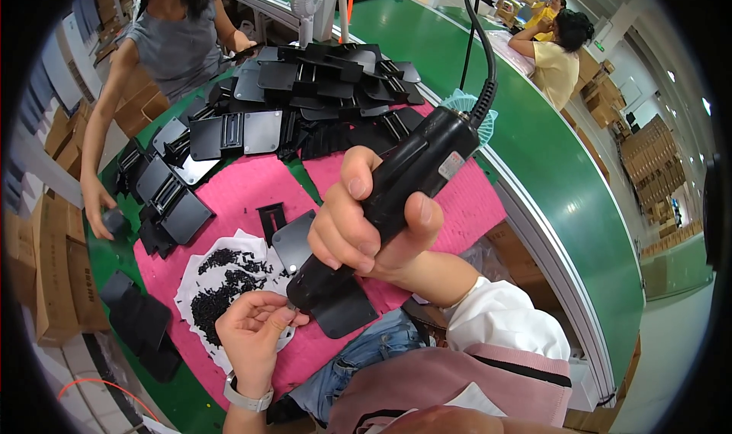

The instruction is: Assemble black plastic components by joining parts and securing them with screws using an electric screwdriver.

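My right hand point(358, 213) is wrapped round a black electric screwdriver point(419, 163), which slants down to the left with its cord leaving the upper end. At its lower tip, the thumb and fingers of my left hand point(255, 327) are pinched together. What they hold, if anything, is too small to make out. Under the tool lies a black bracket with flat plates point(343, 316), partly hidden by it. Beside my left hand, many small black screws point(217, 308) lie in loose heaps on a white cloth point(187, 281).
Pink foam sheets point(252, 182) cover part of the green table point(534, 167). Black brackets point(328, 76) are piled at the back, and more dark plates point(137, 320) lie at the left edge. A co-worker point(179, 38) reaches in from the far left. A small white fan point(306, 0) stands behind.
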Available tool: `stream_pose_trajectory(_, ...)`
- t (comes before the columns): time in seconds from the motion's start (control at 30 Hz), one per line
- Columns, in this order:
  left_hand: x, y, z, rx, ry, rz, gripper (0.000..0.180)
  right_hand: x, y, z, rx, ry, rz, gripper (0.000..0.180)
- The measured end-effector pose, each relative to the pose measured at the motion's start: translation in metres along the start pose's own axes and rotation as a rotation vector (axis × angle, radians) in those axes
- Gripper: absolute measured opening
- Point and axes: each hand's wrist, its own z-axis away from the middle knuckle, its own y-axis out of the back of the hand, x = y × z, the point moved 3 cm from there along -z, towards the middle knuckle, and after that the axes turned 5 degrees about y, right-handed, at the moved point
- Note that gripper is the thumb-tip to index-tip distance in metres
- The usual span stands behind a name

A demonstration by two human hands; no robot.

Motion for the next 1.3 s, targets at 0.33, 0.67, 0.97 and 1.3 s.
stream_pose_trajectory(0.33,0.009,-0.013,-0.011,0.015,-0.712,-0.883,0.059,-0.053,0.007,-0.019,-0.118,-0.129,0.228,0.047)
stream_pose_trajectory(0.67,-0.005,-0.022,-0.01,-0.1,-0.677,-1.043,0.052,-0.041,0.014,-0.013,-0.048,-0.195,0.312,0.054)
stream_pose_trajectory(0.97,-0.008,-0.023,-0.01,-0.088,-0.65,-1.033,0.047,-0.028,0.003,-0.013,-0.008,-0.32,0.406,0.046)
stream_pose_trajectory(1.3,-0.007,-0.024,-0.008,-0.084,-0.637,-1.019,0.047,-0.025,-0.004,-0.018,-0.018,-0.355,0.458,0.042)
